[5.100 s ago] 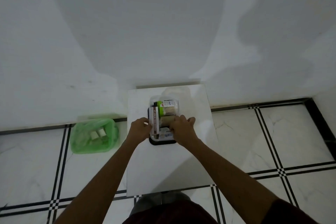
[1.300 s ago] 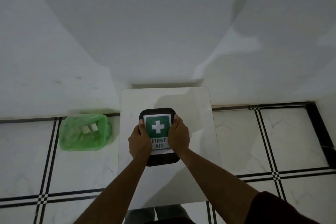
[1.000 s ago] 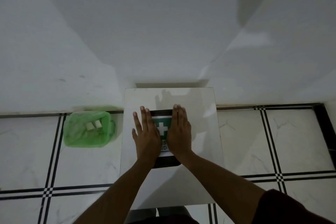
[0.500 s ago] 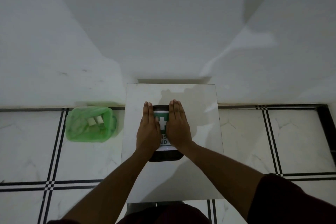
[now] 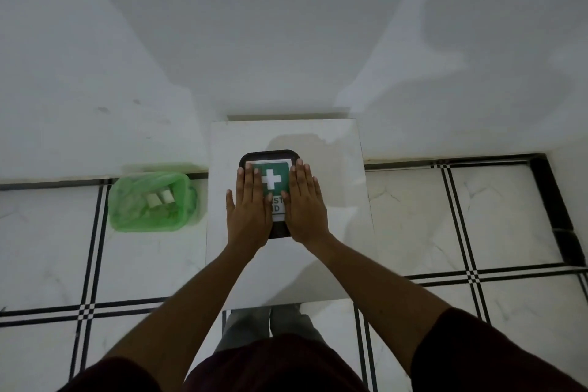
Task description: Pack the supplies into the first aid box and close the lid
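Observation:
The first aid box (image 5: 272,158) is a dark box with rounded corners. Its lid is down, with a green label bearing a white cross facing up. It rests on a small white table (image 5: 334,232). My left hand (image 5: 249,210) lies flat on the left part of the lid, fingers straight and together. My right hand (image 5: 305,204) lies flat on the right part, palm down. The label shows between the two hands. The supplies are hidden under the lid.
A green bin lined with a green bag (image 5: 149,202) stands on the floor left of the table, with white scraps inside. White tiled floor with black lines surrounds the table. A white wall rises just behind it.
The open box with supplies showing now has its lid on. My hands went from gripping the lid's sides to lying flat on top, and have since slid slightly apart.

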A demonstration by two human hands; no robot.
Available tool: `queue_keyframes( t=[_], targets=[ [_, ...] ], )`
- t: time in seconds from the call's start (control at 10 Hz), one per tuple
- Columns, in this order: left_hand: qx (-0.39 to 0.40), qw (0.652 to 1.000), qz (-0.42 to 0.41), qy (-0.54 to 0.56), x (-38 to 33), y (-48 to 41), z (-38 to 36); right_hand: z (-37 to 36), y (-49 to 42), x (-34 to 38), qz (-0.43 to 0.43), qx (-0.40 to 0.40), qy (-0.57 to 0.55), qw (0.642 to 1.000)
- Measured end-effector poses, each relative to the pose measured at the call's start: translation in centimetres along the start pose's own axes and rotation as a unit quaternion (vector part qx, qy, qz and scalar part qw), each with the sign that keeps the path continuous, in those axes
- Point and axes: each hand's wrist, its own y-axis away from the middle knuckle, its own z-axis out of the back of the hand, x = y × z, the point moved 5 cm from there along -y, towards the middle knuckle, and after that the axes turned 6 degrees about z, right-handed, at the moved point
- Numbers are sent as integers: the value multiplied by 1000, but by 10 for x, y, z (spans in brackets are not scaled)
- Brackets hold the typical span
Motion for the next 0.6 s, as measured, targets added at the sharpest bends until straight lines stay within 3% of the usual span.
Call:
queue_keyframes(
  t=[0.2,0.3,0.6],
  targets=[
    [20,999,-2,38,0,-7,13,6,-6,-3,-7,11,-5,1000],
    [-28,997,-7,72,-6,-12,52,40,-19,6,-18,-23,-18,999],
    [-255,956,-113,88,-73,-53,257,241,-93,65,79,-262,-22,962]
  ],
)
